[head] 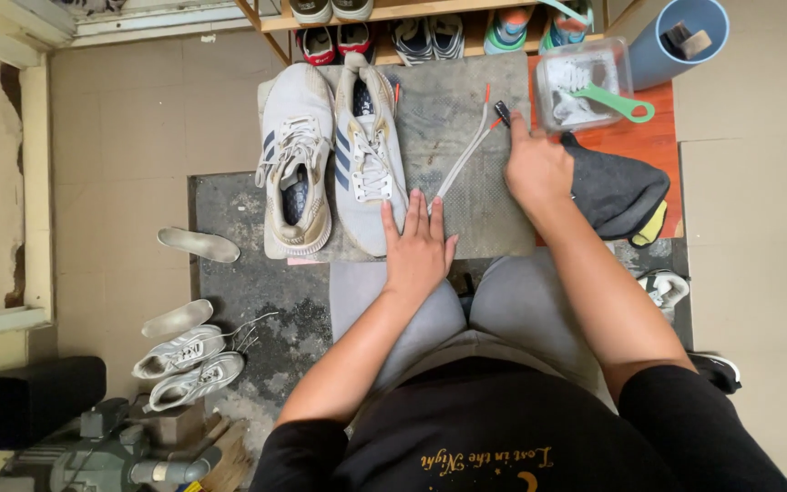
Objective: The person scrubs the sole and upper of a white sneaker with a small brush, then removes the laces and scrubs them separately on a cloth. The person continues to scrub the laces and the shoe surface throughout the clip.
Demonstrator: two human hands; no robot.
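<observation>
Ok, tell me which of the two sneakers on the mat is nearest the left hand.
The right-hand sneaker: the left hand lies flat beside its heel; the other sneaker sits farther left.

A pair of white shoelaces (465,153) lay side by side, stretched nearly straight on the grey mat (466,219) in the upper middle of the frame, running diagonally from their lower ends beside the fingertips of the left hand (418,248) up to the right. Their upper ends carried thin red tips and splayed slightly apart, just beside the raised finger of the right hand (536,167). The laces looked flat, pale and a little dingy, and they lay just right of a worn white sneaker (368,155) with dark side stripes.
</observation>
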